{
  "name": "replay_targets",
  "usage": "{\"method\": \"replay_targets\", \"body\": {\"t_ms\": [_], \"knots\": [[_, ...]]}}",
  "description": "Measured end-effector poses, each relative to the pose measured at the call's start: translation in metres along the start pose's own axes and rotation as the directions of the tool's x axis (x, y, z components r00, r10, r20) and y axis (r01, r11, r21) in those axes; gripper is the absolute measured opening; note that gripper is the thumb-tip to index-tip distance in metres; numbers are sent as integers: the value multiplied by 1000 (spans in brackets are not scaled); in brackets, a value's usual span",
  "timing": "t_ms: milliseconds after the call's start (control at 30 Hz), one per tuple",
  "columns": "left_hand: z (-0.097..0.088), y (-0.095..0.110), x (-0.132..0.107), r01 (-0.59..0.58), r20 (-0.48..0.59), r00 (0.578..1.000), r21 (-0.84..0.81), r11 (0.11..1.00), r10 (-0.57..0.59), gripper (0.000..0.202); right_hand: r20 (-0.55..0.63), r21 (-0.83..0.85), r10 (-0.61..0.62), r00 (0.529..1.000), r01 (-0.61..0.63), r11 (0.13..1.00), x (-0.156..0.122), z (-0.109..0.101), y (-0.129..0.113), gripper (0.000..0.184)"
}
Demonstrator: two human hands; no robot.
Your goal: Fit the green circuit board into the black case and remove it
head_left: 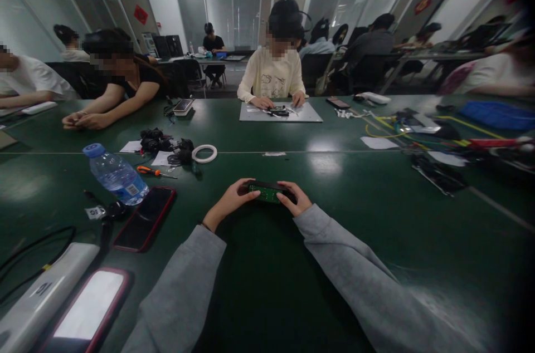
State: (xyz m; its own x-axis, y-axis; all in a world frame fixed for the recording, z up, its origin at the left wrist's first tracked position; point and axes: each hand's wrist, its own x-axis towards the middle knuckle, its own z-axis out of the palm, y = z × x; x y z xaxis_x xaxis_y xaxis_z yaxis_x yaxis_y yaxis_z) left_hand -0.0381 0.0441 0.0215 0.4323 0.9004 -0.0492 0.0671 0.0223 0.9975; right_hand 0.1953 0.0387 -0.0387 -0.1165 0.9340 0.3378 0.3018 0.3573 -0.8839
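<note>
Between my two hands, over the green table, is a small black device with a green circuit board (pixel 266 192) facing me. My left hand (pixel 234 197) grips its left end, thumb on the board's face and fingers behind. My right hand (pixel 294 198) holds the right end the same way, its thumb against the board. The fingers behind the device are mostly hidden. Left of my hands lie an orange-handled screwdriver (pixel 154 171) and a dark phone with a red case (pixel 146 218).
A water bottle (pixel 116 175) leans on its side at the left. Nearby are bundled black cables (pixel 156 141), a white ring (pixel 204 153), a white-screened phone (pixel 90 308) and a white box (pixel 50 292). Across the table (pixel 259 303), a person works over a grey board (pixel 307 113). Wires (pixel 443 138) lie right.
</note>
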Motion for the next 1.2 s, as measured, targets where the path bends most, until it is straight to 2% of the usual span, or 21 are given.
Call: {"method": "replay_targets", "body": {"t_ms": [300, 667, 933, 1200], "knots": [[0, -3, 3, -25, 6, 1000, 26, 999, 25, 53, 3, -3, -23, 1000, 23, 1000, 1, -1, 3, 46], [1, -1, 1, -8, 47, 999, -50, 999, 11, 54, 17, -2, -8, 1000, 8, 1000, 0, -1, 1, 45], [5, -5, 2, 34, -4, 999, -60, 998, -34, 50, -3, 41, 19, 1000, -19, 999, 0, 0, 2, 42], [5, -14, 7, 13, -16, 1000, -78, 997, -14, 50, 8, 12, 12, 1000, -12, 1000, -1, 1, 0, 43]]}}
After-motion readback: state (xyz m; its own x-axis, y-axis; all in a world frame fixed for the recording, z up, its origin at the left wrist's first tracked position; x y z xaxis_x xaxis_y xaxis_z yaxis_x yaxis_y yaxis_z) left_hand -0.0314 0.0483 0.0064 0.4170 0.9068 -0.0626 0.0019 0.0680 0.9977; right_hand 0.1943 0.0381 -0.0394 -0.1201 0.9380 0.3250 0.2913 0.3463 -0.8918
